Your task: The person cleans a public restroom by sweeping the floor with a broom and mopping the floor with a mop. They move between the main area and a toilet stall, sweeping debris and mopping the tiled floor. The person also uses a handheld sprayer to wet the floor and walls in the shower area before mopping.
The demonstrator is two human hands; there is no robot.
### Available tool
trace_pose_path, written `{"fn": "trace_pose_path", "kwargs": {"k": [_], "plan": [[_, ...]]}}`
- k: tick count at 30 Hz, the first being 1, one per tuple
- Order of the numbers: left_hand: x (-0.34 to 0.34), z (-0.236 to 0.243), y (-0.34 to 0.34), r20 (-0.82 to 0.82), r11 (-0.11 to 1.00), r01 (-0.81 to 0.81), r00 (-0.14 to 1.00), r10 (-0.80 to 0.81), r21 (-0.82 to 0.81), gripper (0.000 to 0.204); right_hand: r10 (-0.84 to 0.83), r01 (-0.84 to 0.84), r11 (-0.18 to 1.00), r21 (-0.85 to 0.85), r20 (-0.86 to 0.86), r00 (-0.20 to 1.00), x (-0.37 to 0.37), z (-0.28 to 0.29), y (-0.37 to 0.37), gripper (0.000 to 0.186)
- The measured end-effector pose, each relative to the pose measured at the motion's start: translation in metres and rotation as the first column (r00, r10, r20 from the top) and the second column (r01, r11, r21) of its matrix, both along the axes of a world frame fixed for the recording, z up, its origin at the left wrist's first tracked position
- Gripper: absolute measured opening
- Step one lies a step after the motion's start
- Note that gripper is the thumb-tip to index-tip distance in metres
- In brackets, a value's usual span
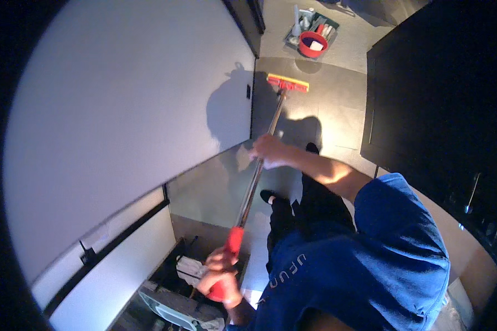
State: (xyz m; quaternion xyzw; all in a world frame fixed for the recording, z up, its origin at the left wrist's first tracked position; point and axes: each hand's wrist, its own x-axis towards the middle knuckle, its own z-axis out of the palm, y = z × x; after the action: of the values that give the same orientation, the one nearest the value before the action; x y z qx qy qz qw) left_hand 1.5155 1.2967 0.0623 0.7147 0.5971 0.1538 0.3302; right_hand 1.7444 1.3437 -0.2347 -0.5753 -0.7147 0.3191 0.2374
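Note:
A sponge mop with a red head and yellow sponge edge rests on the grey floor ahead of me. Its metal pole runs slantwise back toward my lower left and ends in a red grip. My left hand is wrapped round this grip, slightly blurred. Farther up, about midway along the pole, my right hand is closed round the metal. The mop head lies just beyond the corner of a large white panel, near my shadow.
Beyond the mop, a tray holds a red bowl, bottles and other small items. Dark cabinets stand along the right. A low container of assorted things sits at lower left. My feet are on the floor between.

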Motion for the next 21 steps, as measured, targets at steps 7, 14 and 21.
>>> {"fn": "trace_pose_path", "kwargs": {"k": [7, 14, 21], "plan": [[-0.163, 0.184, 0.007, 0.535, 0.755, 0.526, 0.537, -0.652, 0.392, 0.036, 0.244, -0.238, 0.969, 0.069, -0.433, 0.868, -0.271, 0.131, -0.066, 0.023], [-0.194, 0.199, -0.003, 0.562, 0.691, 0.602, 0.435, -0.704, 0.4, 0.022, 0.414, -0.399, 0.91, 0.118, -0.346, 0.842, -0.285, 0.166, -0.074, 0.013], [-0.115, 0.061, -0.04, 0.671, 0.903, 0.399, 0.627, -0.395, 0.159, 0.013, 0.204, -0.192, 0.965, -0.18, 0.053, 0.978, -0.097, 0.139, -0.07, 0.014]]}}
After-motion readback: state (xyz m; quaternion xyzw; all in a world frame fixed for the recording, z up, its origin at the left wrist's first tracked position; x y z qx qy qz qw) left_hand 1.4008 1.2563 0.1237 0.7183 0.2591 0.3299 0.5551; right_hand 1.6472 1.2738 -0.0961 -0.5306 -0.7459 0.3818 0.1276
